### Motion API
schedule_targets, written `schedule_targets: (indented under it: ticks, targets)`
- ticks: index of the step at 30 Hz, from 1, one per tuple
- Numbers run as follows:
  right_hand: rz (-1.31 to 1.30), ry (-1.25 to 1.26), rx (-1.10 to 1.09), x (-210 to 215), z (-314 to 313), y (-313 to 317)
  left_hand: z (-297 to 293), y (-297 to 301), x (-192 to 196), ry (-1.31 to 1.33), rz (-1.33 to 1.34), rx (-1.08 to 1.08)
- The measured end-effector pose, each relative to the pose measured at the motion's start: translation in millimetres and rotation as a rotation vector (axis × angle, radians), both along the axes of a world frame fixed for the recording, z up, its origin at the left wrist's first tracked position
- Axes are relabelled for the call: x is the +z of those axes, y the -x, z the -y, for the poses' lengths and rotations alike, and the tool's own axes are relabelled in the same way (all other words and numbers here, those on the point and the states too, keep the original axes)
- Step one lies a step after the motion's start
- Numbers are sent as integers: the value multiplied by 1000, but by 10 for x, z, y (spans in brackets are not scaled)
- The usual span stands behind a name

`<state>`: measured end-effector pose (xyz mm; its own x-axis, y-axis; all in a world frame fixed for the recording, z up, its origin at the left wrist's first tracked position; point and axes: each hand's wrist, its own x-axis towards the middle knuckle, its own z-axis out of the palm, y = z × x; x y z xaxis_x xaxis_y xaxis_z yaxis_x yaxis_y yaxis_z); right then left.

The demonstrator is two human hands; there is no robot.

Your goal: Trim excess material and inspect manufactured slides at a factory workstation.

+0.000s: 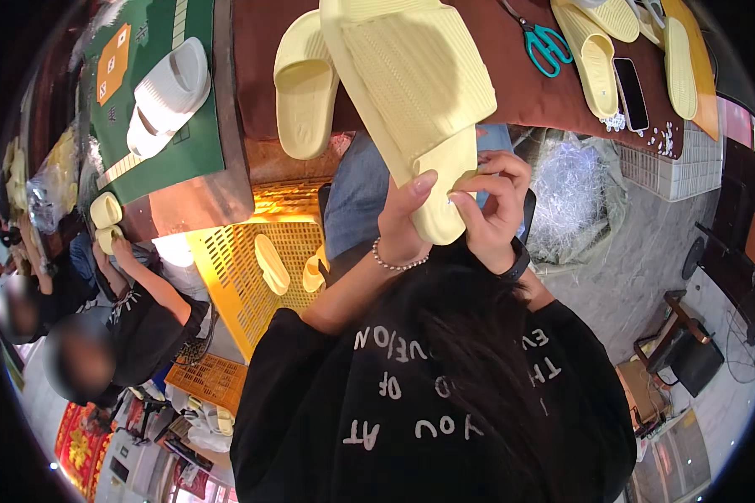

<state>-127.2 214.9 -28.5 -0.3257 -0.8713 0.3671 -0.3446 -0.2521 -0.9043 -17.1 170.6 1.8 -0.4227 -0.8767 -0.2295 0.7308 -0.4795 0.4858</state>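
Fingers of left hand (pixel 403 220) and right hand (pixel 497 201) clamp the heel of the pale yellow slide sandal (pixel 411 92), whose long axis points away toward the brown table (pixel 512 101).

the slide sandal (pixel 411 92) held up by the hands is pale yellow, its sole marked with a fine ribbed texture. a second pale yellow sandal (pixel 304 84) is seen on the desk (pixel 512 92), whose cover is dark reddish brown. the scissors (pixel 547 44) are handled in teal. a phone (pixel 630 90) is shown black. a white ridged sandal (pixel 169 96) is laid on a green mat (pixel 193 142) printed with orange and white squares. the slotted crate (pixel 243 277) is bright yellow-orange. the sweatshirt (pixel 411 402) is black, patterned with white lettering, and a bead bracelet (pixel 397 262) is pale pink.
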Motion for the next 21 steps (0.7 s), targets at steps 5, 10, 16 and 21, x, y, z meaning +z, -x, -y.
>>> schedule_targets:
  ticks: [5,10,16,21]
  targets:
    - [-176,11,77,58,-17,74,14,3,-29,40,114,11]
    - [26,-42,-36,11,-74,46,-18,38,0,80,243,-50]
    - [-85,-19,8,-12,-66,69,-10,8,19,58,253,-71]
    - [-42,-15,-9,-21,-73,42,-39,12,-84,23,28,27]
